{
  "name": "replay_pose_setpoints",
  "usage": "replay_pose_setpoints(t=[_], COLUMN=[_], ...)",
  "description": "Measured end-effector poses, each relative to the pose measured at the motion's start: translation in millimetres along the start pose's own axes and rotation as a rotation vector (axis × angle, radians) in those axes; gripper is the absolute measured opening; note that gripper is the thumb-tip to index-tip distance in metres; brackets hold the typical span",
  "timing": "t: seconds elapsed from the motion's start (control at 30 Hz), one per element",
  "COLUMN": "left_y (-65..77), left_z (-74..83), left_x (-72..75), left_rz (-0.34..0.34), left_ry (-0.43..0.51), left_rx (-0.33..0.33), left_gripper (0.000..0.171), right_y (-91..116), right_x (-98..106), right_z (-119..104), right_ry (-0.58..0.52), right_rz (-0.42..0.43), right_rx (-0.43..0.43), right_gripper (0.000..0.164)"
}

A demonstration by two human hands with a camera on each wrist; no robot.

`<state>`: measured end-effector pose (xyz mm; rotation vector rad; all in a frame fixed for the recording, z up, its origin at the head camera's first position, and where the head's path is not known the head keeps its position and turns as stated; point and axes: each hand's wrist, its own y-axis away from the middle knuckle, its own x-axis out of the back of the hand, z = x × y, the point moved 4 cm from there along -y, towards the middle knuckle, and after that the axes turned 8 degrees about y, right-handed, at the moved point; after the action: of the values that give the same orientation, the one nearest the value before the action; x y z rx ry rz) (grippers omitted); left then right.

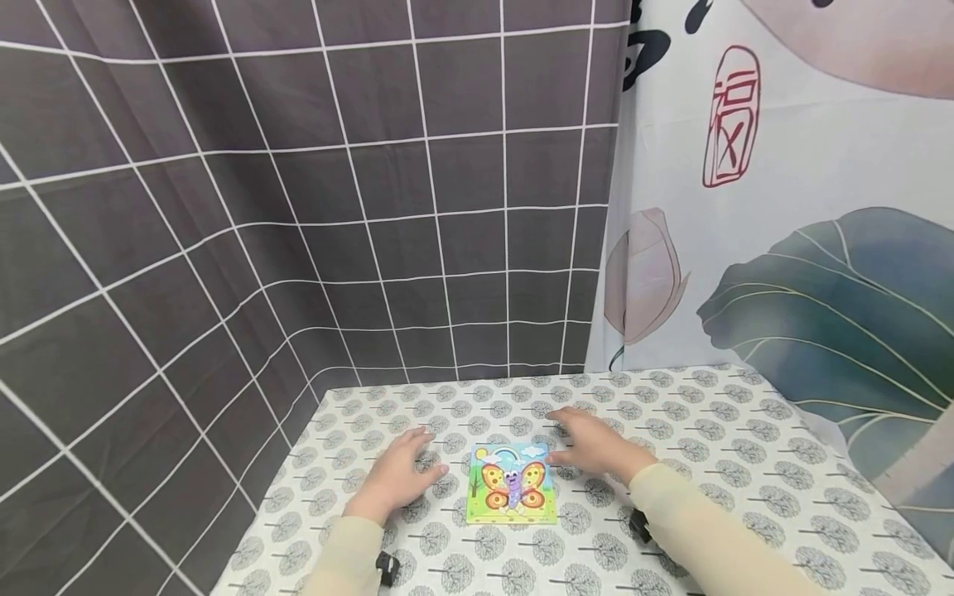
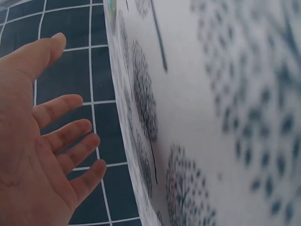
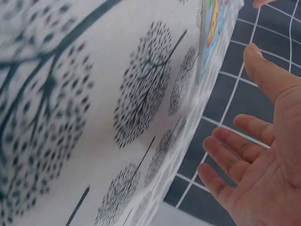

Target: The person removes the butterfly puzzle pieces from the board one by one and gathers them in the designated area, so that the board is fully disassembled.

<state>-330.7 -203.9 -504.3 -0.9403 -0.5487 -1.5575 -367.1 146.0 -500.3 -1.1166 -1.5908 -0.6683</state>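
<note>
A square, colourful butterfly picture board (image 1: pixel 513 484) lies flat on the tablecloth between the two hands. It shows a purple-bodied butterfly under a rainbow. The left hand (image 1: pixel 402 472) is held to the left of the board, its fingers spread and its palm bare in the left wrist view. On the other side, the right hand (image 1: pixel 596 443) is beside the board's upper right edge, and its thumb overlaps that edge in the head view. In the right wrist view its palm (image 3: pixel 263 160) is bare, with a corner of the board (image 3: pixel 214 28) behind.
A white tablecloth (image 1: pixel 477 397) with grey tree prints covers the table. Dark grey curtain with white grid lines (image 1: pixel 447 182) hangs behind and to the left. A white curtain with a lotus print (image 1: pixel 745 248) hangs at the right. Each wrist has a small black device (image 1: pixel 387 569).
</note>
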Motion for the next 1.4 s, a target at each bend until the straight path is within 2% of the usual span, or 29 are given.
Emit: replay_pose_setpoints(t=[0.33, 0.57, 0.8, 0.97, 1.4], left_y=[2.3, 3.6, 6.2, 8.6, 13.6], left_z=[8.2, 19.9, 30.0, 33.2, 46.2], left_x=[-13.9, -22.4, -29.9, -35.4, -47.0], left_rz=[-0.027, -0.065, -0.114, -0.144, -0.212], left_ry=[0.078, 0.141, 0.191, 0.204, 0.121], left_rx=[0.0, -0.052, -0.047, -0.045, -0.059], left_gripper=[0.062, 0.053, 0.05, 0.055, 0.077], right_y=[-8, -19, -24, -26, -35], right_x=[-8, -16, -22, -28, -36], right_z=[-21, -34, -48, -53, -58], right_ry=[-0.03, 0.0, -0.058, -0.067, -0.037], right_rz=[-0.031, -0.03, -0.058, -0.084, -0.115], right_rx=[0.012, 0.06, 0.107, 0.099, 0.07], right_gripper=[0.076, 0.067, 0.058, 0.054, 0.041])
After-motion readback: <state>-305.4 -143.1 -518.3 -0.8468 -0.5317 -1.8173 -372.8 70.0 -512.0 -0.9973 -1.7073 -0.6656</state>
